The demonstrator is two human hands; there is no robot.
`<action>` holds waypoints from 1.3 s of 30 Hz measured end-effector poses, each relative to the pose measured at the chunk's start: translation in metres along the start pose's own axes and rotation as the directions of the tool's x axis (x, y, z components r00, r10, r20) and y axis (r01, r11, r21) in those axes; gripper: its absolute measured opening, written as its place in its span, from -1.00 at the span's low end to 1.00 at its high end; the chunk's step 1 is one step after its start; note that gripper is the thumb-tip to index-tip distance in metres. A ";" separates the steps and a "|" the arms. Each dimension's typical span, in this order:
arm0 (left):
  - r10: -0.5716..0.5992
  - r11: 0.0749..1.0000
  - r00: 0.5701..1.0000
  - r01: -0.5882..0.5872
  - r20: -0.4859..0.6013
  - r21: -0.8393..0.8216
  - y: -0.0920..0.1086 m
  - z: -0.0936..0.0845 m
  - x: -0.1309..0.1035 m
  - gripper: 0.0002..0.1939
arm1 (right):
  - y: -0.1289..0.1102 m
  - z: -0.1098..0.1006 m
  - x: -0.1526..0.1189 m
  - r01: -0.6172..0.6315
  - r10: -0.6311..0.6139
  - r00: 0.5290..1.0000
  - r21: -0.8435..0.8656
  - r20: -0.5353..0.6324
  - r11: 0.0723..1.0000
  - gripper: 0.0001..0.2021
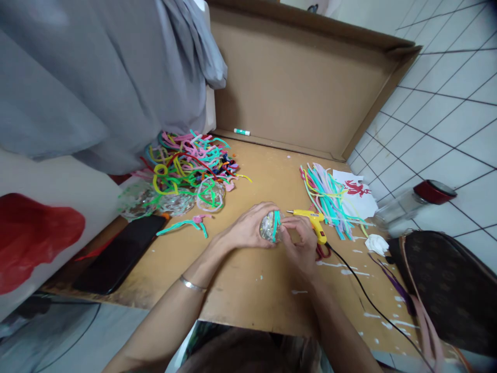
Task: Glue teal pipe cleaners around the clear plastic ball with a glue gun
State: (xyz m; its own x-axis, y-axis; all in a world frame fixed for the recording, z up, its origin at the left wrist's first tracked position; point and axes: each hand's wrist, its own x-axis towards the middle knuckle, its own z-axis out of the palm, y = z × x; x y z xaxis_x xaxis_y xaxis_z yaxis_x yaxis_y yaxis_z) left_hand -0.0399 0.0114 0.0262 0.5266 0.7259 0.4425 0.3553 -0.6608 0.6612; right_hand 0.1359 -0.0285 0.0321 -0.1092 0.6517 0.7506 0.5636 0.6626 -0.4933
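My left hand (245,227) is wrapped around a small clear rounded plastic piece (266,228) with a glittery look, held just above the wooden table. A teal pipe cleaner (276,226) lies bent across its right side. The fingertips of my right hand (302,243) are pinched together at that teal strip, against the edge of the clear piece. Just beyond my right hand lies a yellow hot glue gun (317,226), its nozzle pointing left and its black cord running toward the lower right. Red handles (323,252), perhaps of scissors, show partly beneath it.
A tangled heap of coloured pipe cleaners (190,160) stands at the left, with clear plastic pieces (176,203) and a black phone (120,254) before it. Straight pipe cleaners (330,202), a glass bottle (404,207) and a brown bag (446,285) lie right. A cardboard wall (287,77) closes the back.
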 end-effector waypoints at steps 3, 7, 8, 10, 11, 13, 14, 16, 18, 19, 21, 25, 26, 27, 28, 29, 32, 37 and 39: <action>-0.013 1.000 1.000 0.013 0.006 0.001 0.001 -0.001 0.000 -0.14 | 0.002 0.000 -0.001 0.036 -0.035 0.999 -0.041 0.027 0.999 -0.92; -0.024 1.000 1.000 0.024 0.009 -0.004 0.003 -0.002 0.001 -0.15 | 0.004 0.000 -0.001 0.076 -0.073 0.997 -0.081 0.034 0.994 -0.92; -0.026 1.000 1.000 0.026 0.009 -0.004 0.003 -0.003 0.001 -0.15 | 0.004 0.000 -0.001 0.088 -0.085 0.996 -0.090 0.039 0.992 -0.92; -0.027 1.000 1.000 0.027 0.009 0.000 0.003 -0.003 0.001 -0.15 | 0.005 0.000 -0.001 0.115 -0.110 0.992 -0.107 0.055 0.988 -0.91; -0.027 1.000 1.000 0.027 0.010 0.002 0.003 -0.003 0.001 -0.14 | 0.005 0.000 -0.001 0.131 -0.124 0.990 -0.115 0.065 0.985 -0.90; -0.025 1.000 1.000 0.025 0.013 0.005 0.003 -0.002 0.001 -0.14 | 0.006 -0.001 -0.002 0.160 -0.151 0.986 -0.130 0.077 0.979 -0.89; -0.023 1.000 1.000 0.023 0.015 0.006 0.003 -0.002 0.000 -0.14 | 0.007 0.000 -0.002 0.173 -0.163 0.983 -0.136 0.080 0.976 -0.89; -0.017 1.000 1.000 0.017 0.015 0.003 0.002 -0.002 0.000 -0.14 | 0.007 0.000 -0.002 0.193 -0.183 0.980 -0.150 0.083 0.970 -0.88; -0.009 1.000 1.000 0.009 0.015 -0.002 0.001 -0.002 0.000 -0.15 | 0.006 0.000 -0.002 0.198 -0.186 0.979 -0.163 0.085 0.966 -0.88; -0.005 1.000 1.000 0.005 0.014 -0.002 0.001 -0.002 0.000 -0.15 | 0.006 0.000 -0.002 0.198 -0.185 0.979 -0.167 0.088 0.966 -0.88; 0.000 1.000 1.000 0.000 0.012 0.001 0.001 -0.002 0.000 -0.15 | 0.005 0.000 -0.001 0.200 -0.187 0.978 -0.168 0.090 0.965 -0.88; -0.007 1.000 1.000 0.006 0.016 0.017 0.002 -0.003 0.001 -0.15 | 0.006 0.000 0.000 0.223 -0.210 0.974 -0.168 0.091 0.960 -0.87; -0.013 1.000 1.000 0.013 0.020 0.021 0.003 -0.003 0.001 -0.15 | 0.006 0.000 -0.001 0.225 -0.212 0.973 -0.168 0.092 0.960 -0.87; -0.018 1.000 1.000 0.018 0.023 0.025 0.003 -0.003 0.001 -0.15 | 0.007 0.000 -0.001 0.223 -0.210 0.973 -0.167 0.091 0.960 -0.87; -0.019 0.999 1.000 0.019 0.023 0.028 0.004 -0.003 0.001 -0.16 | 0.007 0.000 -0.001 0.218 -0.206 0.974 -0.165 0.090 0.962 -0.87; -0.015 0.999 1.000 0.014 0.024 0.030 0.004 -0.003 0.001 -0.16 | 0.007 0.000 -0.001 0.212 -0.200 0.976 -0.163 0.090 0.964 -0.87; 0.008 0.999 0.999 -0.009 0.034 0.040 0.004 -0.004 0.001 -0.20 | 0.006 0.000 -0.002 0.203 -0.191 0.978 -0.158 0.087 0.966 -0.87; -0.003 0.998 0.998 -0.002 0.064 0.063 0.005 -0.006 0.000 -0.26 | 0.006 0.000 -0.001 0.192 -0.181 0.980 -0.143 0.086 0.971 -0.85; -0.017 0.998 0.997 0.012 0.075 0.062 0.005 -0.006 0.000 -0.27 | 0.006 0.000 -0.001 0.192 -0.180 0.979 -0.143 0.091 0.971 -0.85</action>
State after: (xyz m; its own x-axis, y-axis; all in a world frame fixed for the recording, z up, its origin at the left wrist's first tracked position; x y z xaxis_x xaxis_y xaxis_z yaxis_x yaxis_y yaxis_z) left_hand -0.0429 0.0087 0.0334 0.5772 0.7205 0.3843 0.4088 -0.6623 0.6278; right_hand 0.1395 -0.0251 0.0279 -0.2829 0.5523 0.7842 0.6434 0.7156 -0.2719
